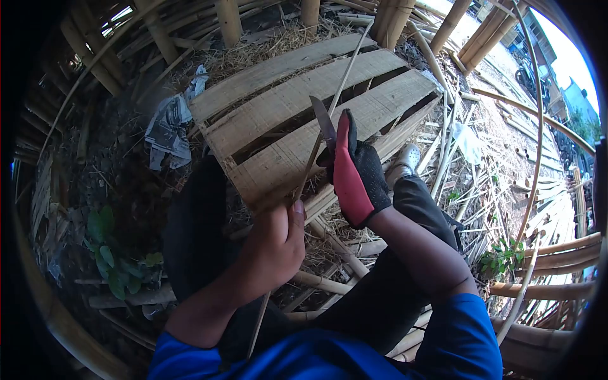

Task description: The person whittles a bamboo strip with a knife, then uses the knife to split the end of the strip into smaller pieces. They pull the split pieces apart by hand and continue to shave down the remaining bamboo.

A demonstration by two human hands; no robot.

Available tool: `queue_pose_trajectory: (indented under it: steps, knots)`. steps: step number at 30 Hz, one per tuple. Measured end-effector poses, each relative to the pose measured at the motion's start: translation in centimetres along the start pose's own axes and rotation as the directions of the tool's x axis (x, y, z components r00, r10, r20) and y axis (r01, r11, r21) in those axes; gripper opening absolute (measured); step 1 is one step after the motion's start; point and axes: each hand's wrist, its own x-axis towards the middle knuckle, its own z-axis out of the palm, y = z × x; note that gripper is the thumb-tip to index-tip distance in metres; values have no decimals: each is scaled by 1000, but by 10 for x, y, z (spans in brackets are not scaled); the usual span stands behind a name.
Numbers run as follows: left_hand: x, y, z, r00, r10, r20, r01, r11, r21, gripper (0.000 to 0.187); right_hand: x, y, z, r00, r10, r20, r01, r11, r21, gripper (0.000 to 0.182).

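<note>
My bare left hand is closed around a thin bamboo strip, thumb lying along it. The strip slants from below my left hand up past the far edge of a slatted wooden crate. My right hand, in a red and black glove, is closed on a knife, its thumb stretched out along the blade side. The knife's dark blade points up and away, crossing beside the strip over the crate. The handle is mostly hidden inside the glove.
Bamboo poles stand behind the crate. Crumpled newspaper lies to its left. Split bamboo pieces and shavings cover the ground. A long bent bamboo strip arcs on the right. Green leaves grow at lower left; a clog-shod foot rests beside the crate.
</note>
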Motion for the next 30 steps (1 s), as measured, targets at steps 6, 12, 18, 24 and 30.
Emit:
queue_pose_trajectory:
  steps: [6,12,18,24,30]
  knots:
    - [-1,3,2,996,59,-69,-54,995,78,28,-5,-16,-10,990,62,123,-80,986,148,52]
    - [-4,3,7,973,205,-111,-179,963,202,20,-5,6,-3,975,-205,89,190,970,152,60]
    - [-9,6,3,978,194,-72,-172,957,233,20,3,-5,-6,868,269,417,-496,508,705,64]
    - [-13,12,-2,990,143,-17,-137,974,181,18,-1,-3,15,957,43,287,-290,161,943,61]
    - [-10,-3,3,975,214,-58,-205,971,123,18,2,9,5,906,25,422,-420,153,895,68]
